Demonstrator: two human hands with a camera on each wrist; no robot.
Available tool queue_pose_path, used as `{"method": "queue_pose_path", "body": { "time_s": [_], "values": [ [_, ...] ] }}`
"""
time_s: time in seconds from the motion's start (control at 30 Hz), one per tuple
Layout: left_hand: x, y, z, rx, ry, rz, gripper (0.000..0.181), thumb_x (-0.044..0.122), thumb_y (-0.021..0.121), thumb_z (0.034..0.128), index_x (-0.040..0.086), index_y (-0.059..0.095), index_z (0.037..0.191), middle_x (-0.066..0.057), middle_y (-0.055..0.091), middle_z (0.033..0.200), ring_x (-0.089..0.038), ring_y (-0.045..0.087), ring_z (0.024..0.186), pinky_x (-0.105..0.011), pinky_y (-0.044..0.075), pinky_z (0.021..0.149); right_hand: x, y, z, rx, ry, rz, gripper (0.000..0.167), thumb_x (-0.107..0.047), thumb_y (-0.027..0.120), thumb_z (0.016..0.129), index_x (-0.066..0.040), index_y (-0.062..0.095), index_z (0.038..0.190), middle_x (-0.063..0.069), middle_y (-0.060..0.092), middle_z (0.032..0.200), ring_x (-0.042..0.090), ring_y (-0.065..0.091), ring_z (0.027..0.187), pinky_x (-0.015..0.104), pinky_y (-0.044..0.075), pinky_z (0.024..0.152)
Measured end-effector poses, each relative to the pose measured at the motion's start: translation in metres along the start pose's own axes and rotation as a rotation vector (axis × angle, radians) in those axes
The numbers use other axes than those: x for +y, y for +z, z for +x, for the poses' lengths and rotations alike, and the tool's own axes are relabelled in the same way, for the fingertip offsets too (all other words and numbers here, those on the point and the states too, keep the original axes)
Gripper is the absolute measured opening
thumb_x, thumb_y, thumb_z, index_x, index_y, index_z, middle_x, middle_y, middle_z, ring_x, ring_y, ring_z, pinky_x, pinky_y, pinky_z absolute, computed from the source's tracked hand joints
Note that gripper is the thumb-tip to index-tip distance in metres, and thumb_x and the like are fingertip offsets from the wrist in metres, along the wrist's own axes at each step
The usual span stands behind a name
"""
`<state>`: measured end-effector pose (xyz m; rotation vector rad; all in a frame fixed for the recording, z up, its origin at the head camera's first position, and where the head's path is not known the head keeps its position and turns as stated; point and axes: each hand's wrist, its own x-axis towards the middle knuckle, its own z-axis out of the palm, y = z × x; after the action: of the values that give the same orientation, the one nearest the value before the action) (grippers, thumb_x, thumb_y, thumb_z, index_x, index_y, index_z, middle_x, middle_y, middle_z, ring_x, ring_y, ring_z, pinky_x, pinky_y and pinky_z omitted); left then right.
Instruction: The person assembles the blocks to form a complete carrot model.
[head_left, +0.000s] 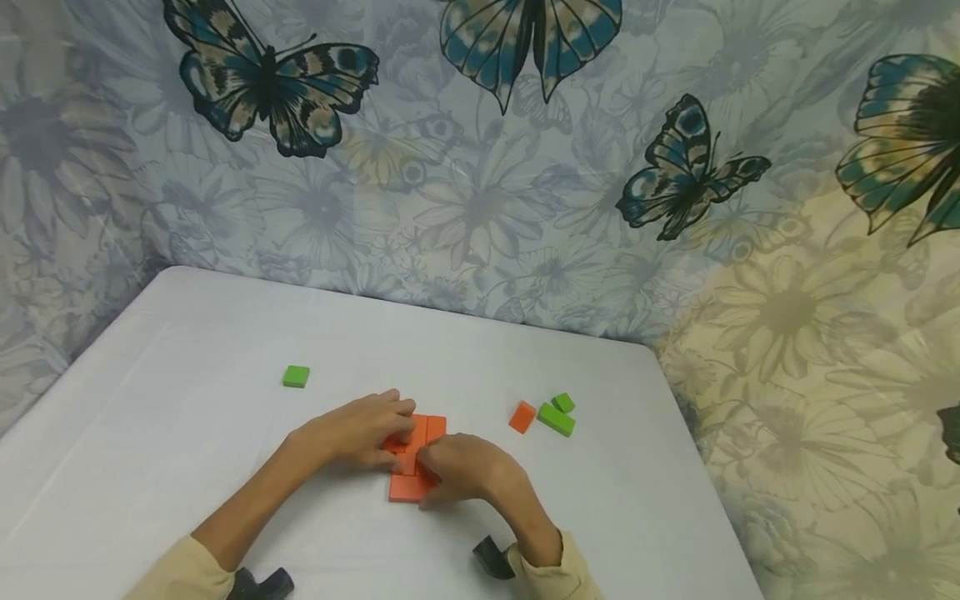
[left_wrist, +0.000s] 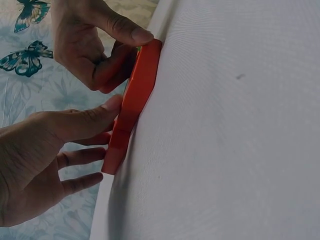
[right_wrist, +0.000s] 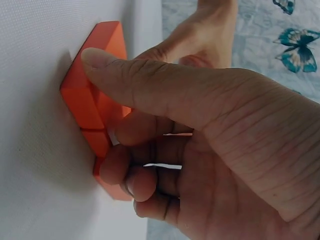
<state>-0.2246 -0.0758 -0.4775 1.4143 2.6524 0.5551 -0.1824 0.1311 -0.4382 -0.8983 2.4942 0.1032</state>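
Several flat orange blocks [head_left: 407, 488] lie edge to edge on the white table, between the two hands. My left hand [head_left: 367, 429] reaches in from the left, its thumb and fairly straight fingers touching the left side of the group. On the right side, my right hand [head_left: 472, 467] holds the blocks with its thumb against the near edge and its other fingers curled by the far side. In the right wrist view the thumb presses an orange block [right_wrist: 82, 107] at its corner. The hands cover part of the group.
A green block [head_left: 296, 377] lies alone at the left. To the right are a loose orange block [head_left: 522, 417], a longer green block [head_left: 556, 420] and a small green block [head_left: 563, 402]. Patterned fabric with butterflies [head_left: 266, 83] hangs behind the table [head_left: 225, 333].
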Motion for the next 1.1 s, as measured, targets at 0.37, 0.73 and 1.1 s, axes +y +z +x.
{"method": "queue_pose_path", "body": {
  "time_s": [0.37,0.73,1.1],
  "values": [
    [-0.001,0.001,0.000,-0.006,-0.005,-0.011,0.033,0.038,0.089,0.0819,0.019,0.061,0.082,0.009,0.045,0.082,-0.006,0.036,0.078,-0.017,0.032,0.068,0.001,-0.001,0.000,-0.011,-0.006,0.015,0.030,-0.041,0.084,0.088,-0.019,0.063,0.091,-0.009,0.043,0.068,0.005,0.042,0.064,0.019,0.034,0.061],
    [-0.001,0.000,0.001,0.006,0.015,-0.003,0.034,0.038,0.089,0.0815,0.018,0.062,0.081,0.009,0.044,0.082,-0.006,0.036,0.078,-0.017,0.032,0.068,-0.001,-0.001,0.000,-0.018,0.027,0.018,0.030,-0.039,0.084,0.089,-0.019,0.062,0.089,-0.009,0.043,0.069,0.005,0.042,0.064,0.019,0.034,0.061],
    [-0.001,0.000,0.001,-0.010,0.007,-0.009,0.030,0.038,0.089,0.0820,0.018,0.066,0.085,0.007,0.047,0.083,-0.006,0.036,0.078,-0.017,0.031,0.067,0.033,-0.011,-0.018,0.123,0.098,0.136,0.021,-0.031,0.077,0.096,-0.015,0.066,0.104,-0.006,0.066,0.089,0.007,0.056,0.077,0.022,0.050,0.073]
  ]
}}
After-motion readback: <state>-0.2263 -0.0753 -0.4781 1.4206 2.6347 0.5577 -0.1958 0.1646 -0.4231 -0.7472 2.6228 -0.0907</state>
